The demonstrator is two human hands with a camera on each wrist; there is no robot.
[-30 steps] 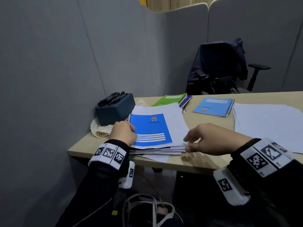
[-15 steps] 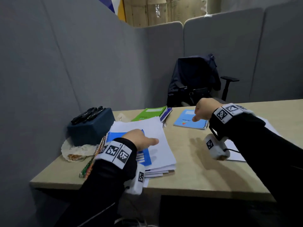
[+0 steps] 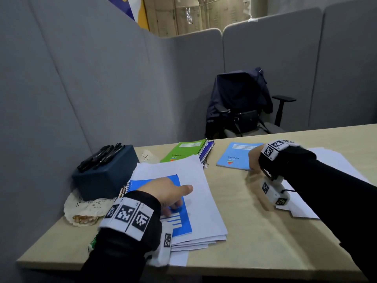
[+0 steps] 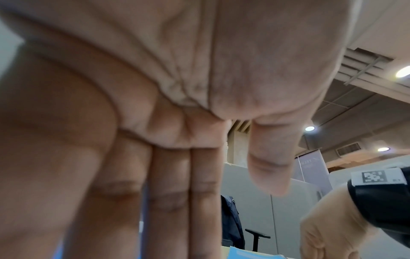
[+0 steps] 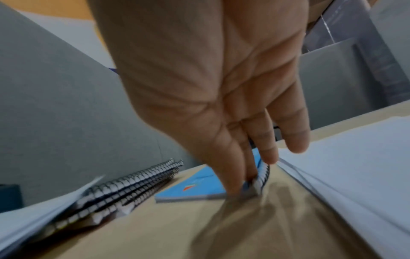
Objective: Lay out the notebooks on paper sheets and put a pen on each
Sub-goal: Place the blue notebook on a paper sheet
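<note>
My left hand (image 3: 173, 198) lies flat with straight fingers (image 4: 168, 201) on a blue spiral notebook (image 3: 183, 223). That notebook tops a stack of white paper sheets (image 3: 201, 190) and other notebooks at the desk's front left. My right hand (image 3: 254, 160) reaches to a light blue notebook (image 3: 234, 158) at the middle back. In the right wrist view its fingertips (image 5: 235, 189) pinch the spiral edge of this light blue notebook (image 5: 199, 187). Black pens (image 3: 102, 156) lie on a dark blue box (image 3: 106, 178) at the left.
A green notebook (image 3: 183, 150) tops a small pile of spiral notebooks behind the paper stack. More white sheets (image 3: 328, 159) lie under my right arm. A lace doily (image 3: 81, 209) sits under the box. Grey partitions enclose the desk (image 3: 255, 242); an office chair (image 3: 240, 103) stands behind it.
My right hand left the paper stack's edge and reached back right to the light blue notebook. My left hand slid from the blue notebook's spine onto its cover. The head view lifted.
</note>
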